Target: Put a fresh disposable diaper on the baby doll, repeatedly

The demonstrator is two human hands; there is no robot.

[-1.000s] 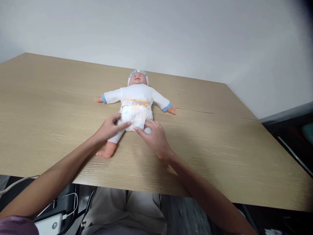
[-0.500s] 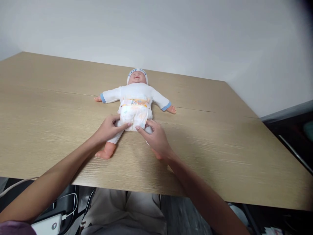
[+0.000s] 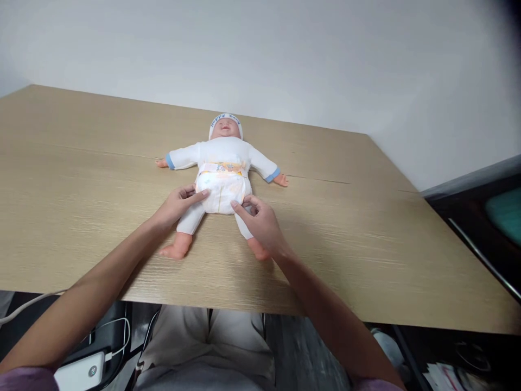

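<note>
A baby doll (image 3: 223,153) in a white suit and cap lies on its back on the wooden table (image 3: 81,179), arms spread, feet toward me. It wears a white diaper (image 3: 221,193) with a yellow printed waistband. My left hand (image 3: 177,204) rests on the doll's left-side thigh, fingertips touching the diaper's leg edge. My right hand (image 3: 260,222) pinches the diaper's other leg edge and covers part of that leg.
A white wall rises behind the table. Under the near edge I see my light trousers (image 3: 203,347), a white power bank with cables (image 3: 79,369) at lower left, and a dark unit with a teal object (image 3: 507,209) at right.
Both hands slid a little up the diaper's leg openings, fingertips shifting from the crotch toward the sides. The doll's right-side leg and foot have come more into view.
</note>
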